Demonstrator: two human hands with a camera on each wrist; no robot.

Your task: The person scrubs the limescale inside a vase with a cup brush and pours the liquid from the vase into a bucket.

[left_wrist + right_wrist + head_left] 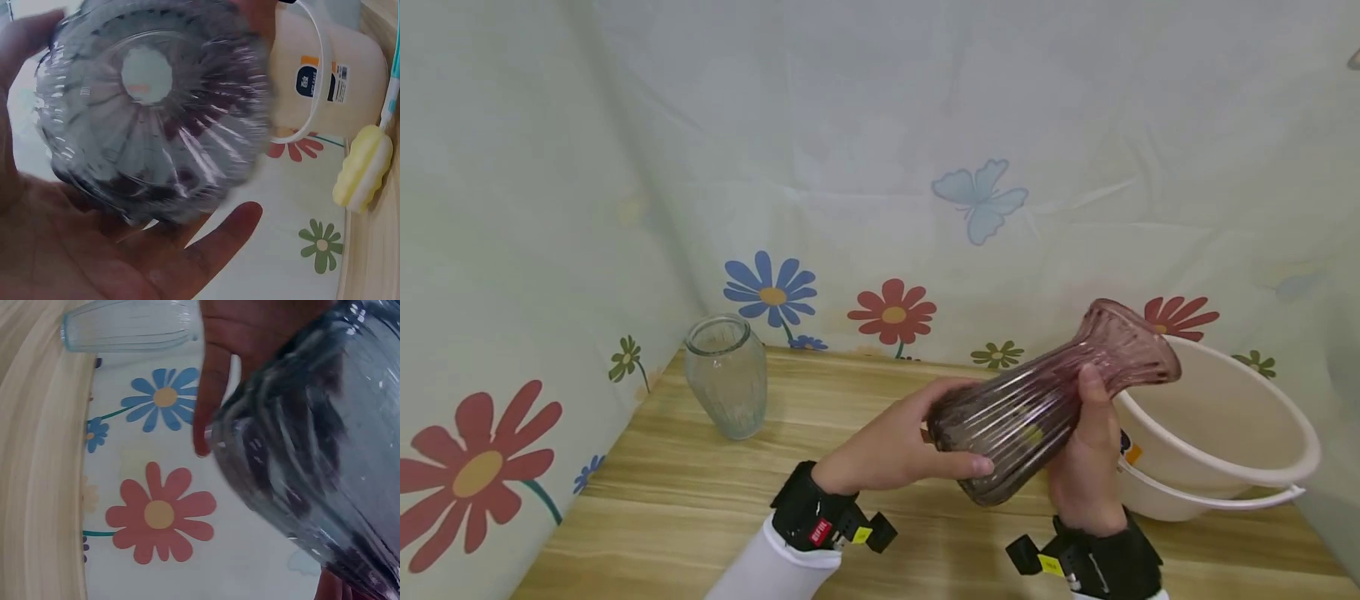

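Observation:
A ribbed glass vase (1022, 417), purple-pink at its flared mouth and greyish toward the base, is held tilted above the table, mouth up to the right. My left hand (895, 442) grips it round the base, thumb on the near side. Higher up, my right hand (1086, 467) holds the body below the neck, its thumb lying along the glass; its other fingers are hidden behind the vase. The left wrist view looks straight at the vase's round base (147, 75). In the right wrist view the vase side (312, 462) fills the right part.
A clear glass vase (730, 383) stands upright at the back left of the wooden table (647, 500). To the right is a cream bucket (1157, 500) with its white handle lowered. A yellow and white sponge brush (364, 169) lies near the bucket. Flower-printed cloth (850, 183) surrounds the table.

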